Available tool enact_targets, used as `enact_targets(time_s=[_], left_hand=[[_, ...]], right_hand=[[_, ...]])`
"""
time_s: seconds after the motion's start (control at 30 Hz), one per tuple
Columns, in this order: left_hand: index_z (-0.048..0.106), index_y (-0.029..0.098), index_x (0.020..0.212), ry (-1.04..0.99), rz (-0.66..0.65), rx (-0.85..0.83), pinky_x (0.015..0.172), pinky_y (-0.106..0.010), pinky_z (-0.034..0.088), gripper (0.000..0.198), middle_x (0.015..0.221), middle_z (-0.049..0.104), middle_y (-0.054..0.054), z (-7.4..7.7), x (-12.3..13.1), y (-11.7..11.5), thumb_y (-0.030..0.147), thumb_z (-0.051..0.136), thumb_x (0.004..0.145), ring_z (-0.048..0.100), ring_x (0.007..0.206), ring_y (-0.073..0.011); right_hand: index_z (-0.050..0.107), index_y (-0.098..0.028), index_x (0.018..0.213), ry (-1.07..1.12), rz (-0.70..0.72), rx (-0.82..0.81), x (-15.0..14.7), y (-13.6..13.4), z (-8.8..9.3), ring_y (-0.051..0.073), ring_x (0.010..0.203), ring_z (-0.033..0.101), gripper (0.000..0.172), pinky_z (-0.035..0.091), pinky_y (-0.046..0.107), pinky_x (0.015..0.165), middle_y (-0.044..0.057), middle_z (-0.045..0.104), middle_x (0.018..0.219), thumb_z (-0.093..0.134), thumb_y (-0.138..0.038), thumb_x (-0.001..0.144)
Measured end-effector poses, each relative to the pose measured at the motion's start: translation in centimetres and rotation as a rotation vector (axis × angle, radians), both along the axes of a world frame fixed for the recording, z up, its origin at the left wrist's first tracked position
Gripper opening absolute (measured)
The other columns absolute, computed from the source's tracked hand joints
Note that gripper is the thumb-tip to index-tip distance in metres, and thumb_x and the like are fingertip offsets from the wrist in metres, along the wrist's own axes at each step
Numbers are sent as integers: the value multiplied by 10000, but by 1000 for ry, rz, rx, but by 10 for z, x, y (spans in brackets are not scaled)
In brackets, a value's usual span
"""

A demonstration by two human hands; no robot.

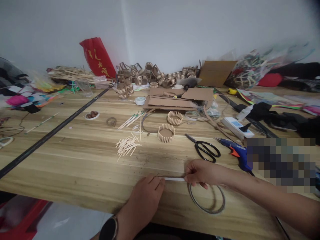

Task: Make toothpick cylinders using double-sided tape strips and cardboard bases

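A narrow strip with a white face is stretched flat between my hands near the table's front edge. At its left part my left hand rests on the table, thumb and fingers closed on the strip. My right hand pinches the strip between thumb and fingertips. Below the right hand, a greyish-brown loop of the same narrow material curls on the wood; its join with the strip is hidden by the fingers. Black-handled scissors lie just beyond the right hand, and a blue glue gun rests farther right.
Short wooden sticks lie piled left of centre. Two small stick-walled rings stand ahead, before cardboard sheets. Several finished little baskets crowd the wall. A white power strip is at right; a small dish holds brown nuts.
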State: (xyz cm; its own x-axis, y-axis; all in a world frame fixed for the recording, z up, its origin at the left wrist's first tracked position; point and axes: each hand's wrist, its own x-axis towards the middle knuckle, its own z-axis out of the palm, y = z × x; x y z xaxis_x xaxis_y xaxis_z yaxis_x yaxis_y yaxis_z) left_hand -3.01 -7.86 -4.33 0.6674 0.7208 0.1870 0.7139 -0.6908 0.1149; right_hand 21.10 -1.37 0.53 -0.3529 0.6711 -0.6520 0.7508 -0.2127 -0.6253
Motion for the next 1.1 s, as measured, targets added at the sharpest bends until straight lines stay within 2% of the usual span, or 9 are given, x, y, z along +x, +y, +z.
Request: enact_targets(time_s=[0.3, 0.6, 1.1], left_hand=[[609, 132, 1156, 49, 18, 10, 716, -333, 515, 293, 905, 671, -46, 7, 2, 0, 82, 591, 867, 610, 835, -215], [614, 115, 1156, 59, 9, 11, 716, -334, 515, 287, 896, 673, -49, 7, 3, 2, 107, 605, 869, 605, 841, -213], [615, 117, 1136, 80, -1, 36, 708, -332, 516, 264, 892, 665, -47, 10, 4, 2, 120, 609, 871, 601, 832, -210]], right_hand=[[556, -176, 549, -84, 13, 58, 0, 1, -11, 76, 409, 497, 232, 362, 180, 419, -39, 571, 511, 631, -296, 732], [565, -183, 562, -135, 71, 64, -1, 4, -5, 124, 482, 614, 220, 408, 196, 477, -11, 651, 548, 622, -312, 730], [524, -184, 499, -240, 96, 65, -13, 4, 7, 117, 461, 601, 242, 383, 177, 437, -3, 633, 525, 557, -217, 736]])
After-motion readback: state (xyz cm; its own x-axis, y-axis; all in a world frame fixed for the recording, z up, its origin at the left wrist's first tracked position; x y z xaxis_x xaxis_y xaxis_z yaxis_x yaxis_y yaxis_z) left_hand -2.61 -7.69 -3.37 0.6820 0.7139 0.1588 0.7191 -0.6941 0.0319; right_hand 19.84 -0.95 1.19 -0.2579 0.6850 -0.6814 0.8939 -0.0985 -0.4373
